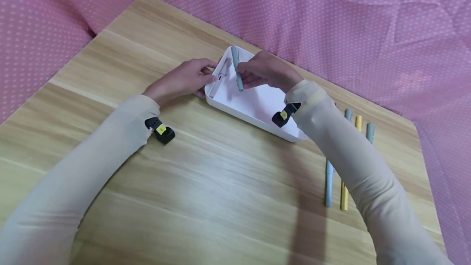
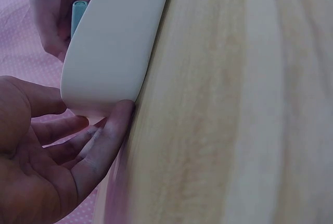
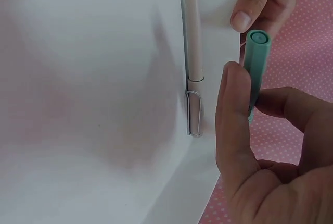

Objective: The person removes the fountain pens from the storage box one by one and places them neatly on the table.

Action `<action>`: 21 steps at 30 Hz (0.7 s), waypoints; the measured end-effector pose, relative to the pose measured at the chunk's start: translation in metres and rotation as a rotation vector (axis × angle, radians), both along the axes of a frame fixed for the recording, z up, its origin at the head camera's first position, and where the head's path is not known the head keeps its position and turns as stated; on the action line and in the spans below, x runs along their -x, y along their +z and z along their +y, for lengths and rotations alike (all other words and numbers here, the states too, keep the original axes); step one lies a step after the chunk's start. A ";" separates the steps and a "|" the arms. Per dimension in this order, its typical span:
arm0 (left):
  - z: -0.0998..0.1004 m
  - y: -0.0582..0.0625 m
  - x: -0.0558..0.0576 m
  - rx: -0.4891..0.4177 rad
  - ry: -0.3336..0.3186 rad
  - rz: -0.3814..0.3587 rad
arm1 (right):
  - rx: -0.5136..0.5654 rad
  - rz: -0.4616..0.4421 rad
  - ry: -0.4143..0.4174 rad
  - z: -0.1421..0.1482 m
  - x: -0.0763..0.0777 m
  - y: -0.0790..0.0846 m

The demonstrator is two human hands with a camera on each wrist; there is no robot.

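A white tray (image 1: 252,119) rests on the table, and my left hand (image 1: 187,77) grips its left end, thumb at the rim and fingers against the outer wall. Inside, along that end wall, lies a pale pink pen (image 3: 194,41) with a wire clip. My right hand (image 1: 271,69) pinches a green pen (image 3: 257,62) between thumb and fingers, above the tray's left part. In the left wrist view only the tip of this green pen (image 2: 79,7) shows past the tray wall.
Right of the tray, partly hidden by my right sleeve, lie several pens, among them a blue pen (image 1: 329,187), a yellow pen (image 1: 344,198) and a grey-blue pen (image 1: 370,131). Pink dotted cloth (image 1: 331,19) hangs behind the wooden table (image 1: 176,199).
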State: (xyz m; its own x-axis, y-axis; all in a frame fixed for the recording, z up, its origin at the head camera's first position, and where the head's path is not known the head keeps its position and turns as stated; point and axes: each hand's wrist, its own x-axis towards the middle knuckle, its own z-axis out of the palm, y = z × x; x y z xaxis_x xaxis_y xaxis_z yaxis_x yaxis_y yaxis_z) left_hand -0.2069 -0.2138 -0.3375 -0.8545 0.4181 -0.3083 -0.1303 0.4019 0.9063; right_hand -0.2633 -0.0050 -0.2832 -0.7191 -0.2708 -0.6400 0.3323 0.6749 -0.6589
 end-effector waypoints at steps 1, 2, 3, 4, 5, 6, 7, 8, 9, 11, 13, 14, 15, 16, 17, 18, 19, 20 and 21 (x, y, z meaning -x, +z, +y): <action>0.000 0.000 0.000 -0.001 0.001 -0.003 | 0.010 -0.004 -0.008 0.001 0.000 0.000; 0.000 0.000 0.000 0.007 0.000 0.000 | 0.021 -0.010 -0.014 0.002 -0.001 0.001; 0.000 0.000 0.000 0.015 -0.001 0.003 | 0.029 -0.013 -0.021 0.003 -0.001 0.001; 0.001 0.001 0.000 0.016 -0.002 0.003 | 0.037 -0.016 -0.033 0.005 -0.002 0.001; 0.001 0.001 0.000 0.016 -0.001 0.003 | 0.044 -0.019 -0.044 0.006 -0.002 0.001; 0.001 0.001 0.001 0.020 -0.002 0.005 | 0.050 -0.019 -0.056 0.007 -0.002 0.002; 0.001 0.001 0.001 0.022 -0.003 0.006 | 0.060 -0.020 -0.070 0.008 -0.002 0.001; 0.001 0.001 0.001 0.026 -0.003 0.010 | 0.073 -0.022 -0.078 0.009 -0.003 0.001; 0.001 0.001 0.000 0.022 -0.003 0.010 | 0.084 -0.025 -0.086 0.010 -0.003 0.001; 0.002 0.002 0.000 0.020 -0.007 0.013 | 0.109 -0.034 -0.098 0.014 -0.004 0.001; 0.002 0.002 0.000 0.017 -0.007 0.014 | 0.141 -0.047 -0.112 0.017 -0.006 0.001; 0.002 0.002 0.000 0.013 -0.007 0.014 | 0.153 -0.053 -0.115 0.018 -0.007 0.002; 0.003 0.003 0.000 0.015 -0.008 0.015 | 0.163 -0.059 -0.123 0.020 -0.007 0.002; 0.003 0.003 0.000 0.020 -0.007 0.016 | 0.172 -0.064 -0.133 0.021 -0.008 0.002; 0.003 0.002 0.000 0.020 -0.005 0.013 | 0.180 -0.070 -0.145 0.023 -0.009 0.003; 0.003 0.002 0.000 0.024 -0.003 0.012 | 0.187 -0.076 -0.159 0.024 -0.009 0.003; 0.003 0.003 0.001 0.029 -0.002 0.012 | 0.189 -0.082 -0.169 0.025 -0.009 0.004; 0.003 0.003 0.001 0.032 -0.001 0.010 | 0.190 -0.087 -0.179 0.027 -0.009 0.005; 0.003 0.003 0.001 0.036 0.000 0.010 | 0.192 -0.092 -0.190 0.029 -0.009 0.005</action>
